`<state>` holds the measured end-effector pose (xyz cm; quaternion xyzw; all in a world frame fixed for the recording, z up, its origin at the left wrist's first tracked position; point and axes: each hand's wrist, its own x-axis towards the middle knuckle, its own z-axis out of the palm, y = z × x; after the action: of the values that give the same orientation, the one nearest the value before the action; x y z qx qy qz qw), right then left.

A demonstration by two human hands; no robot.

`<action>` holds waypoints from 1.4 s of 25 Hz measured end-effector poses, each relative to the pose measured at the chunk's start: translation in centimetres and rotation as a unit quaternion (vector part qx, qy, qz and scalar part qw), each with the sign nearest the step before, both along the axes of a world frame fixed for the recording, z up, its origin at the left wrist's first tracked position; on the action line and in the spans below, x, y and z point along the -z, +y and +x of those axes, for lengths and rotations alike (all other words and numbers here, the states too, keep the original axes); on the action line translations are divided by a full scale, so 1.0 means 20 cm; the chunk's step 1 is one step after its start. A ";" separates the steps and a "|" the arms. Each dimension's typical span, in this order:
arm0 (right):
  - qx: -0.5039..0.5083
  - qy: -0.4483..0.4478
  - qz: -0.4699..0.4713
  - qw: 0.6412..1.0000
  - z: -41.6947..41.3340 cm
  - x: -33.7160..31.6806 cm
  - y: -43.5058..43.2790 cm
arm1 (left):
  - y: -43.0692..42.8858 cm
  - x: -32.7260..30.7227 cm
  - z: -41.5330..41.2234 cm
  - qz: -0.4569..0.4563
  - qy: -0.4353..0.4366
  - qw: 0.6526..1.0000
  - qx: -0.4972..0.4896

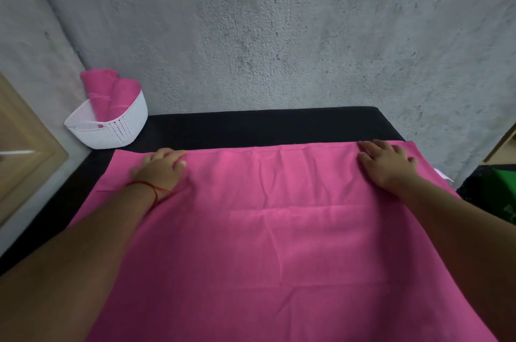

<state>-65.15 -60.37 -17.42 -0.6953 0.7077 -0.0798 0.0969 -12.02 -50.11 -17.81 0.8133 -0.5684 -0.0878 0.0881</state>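
Cloth: I see a pink cloth (279,230) spread flat over most of the table, its far edge running straight from hand to hand and its near part dropping out of my view at the bottom; a few soft creases cross the middle.
Wall: rough grey wall (279,28) directly behind the table.
Table: black top (251,125), bare only in a strip beyond the cloth's far edge and along the left side.
Basket: white plastic basket (117,129) on the far left corner of the table, against the wall, well apart from the cloth's corner.
Right hand: my right hand (386,164) lies palm down on the cloth's far right corner, fingers spread and nearly straight, pressing the fabric and gripping nothing.
Left hand: my left hand (160,171) rests palm down near the cloth's far left corner, fingers slightly bent with the tips on the fabric; I see no pinch.
Towels: two rolled pink towels (111,93) stand leaning in the basket.
Thread: red thread (150,188) around the left wrist.
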 end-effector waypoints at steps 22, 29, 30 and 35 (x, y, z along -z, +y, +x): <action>0.007 0.050 -0.174 0.983 -0.16 0.03 -0.17 | 0.05 -0.10 0.52 -0.130 0.031 0.991 -0.026; -0.014 0.105 -0.097 0.990 -0.16 -0.03 -0.30 | 0.01 -0.06 0.54 -0.130 0.033 0.990 -0.043; -0.007 0.088 -0.093 0.992 -0.17 -0.02 -0.31 | 0.01 -0.05 0.54 -0.134 0.032 0.989 -0.050; 0.017 0.024 -0.104 0.994 -0.19 0.04 -0.31 | -0.05 -0.03 0.55 -0.118 0.007 0.989 -0.092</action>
<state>-68.87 -66.59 -18.30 -0.6909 0.7097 -0.1379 0.0053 -0.96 -51.11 -17.20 0.8454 -0.4968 -0.0169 0.1955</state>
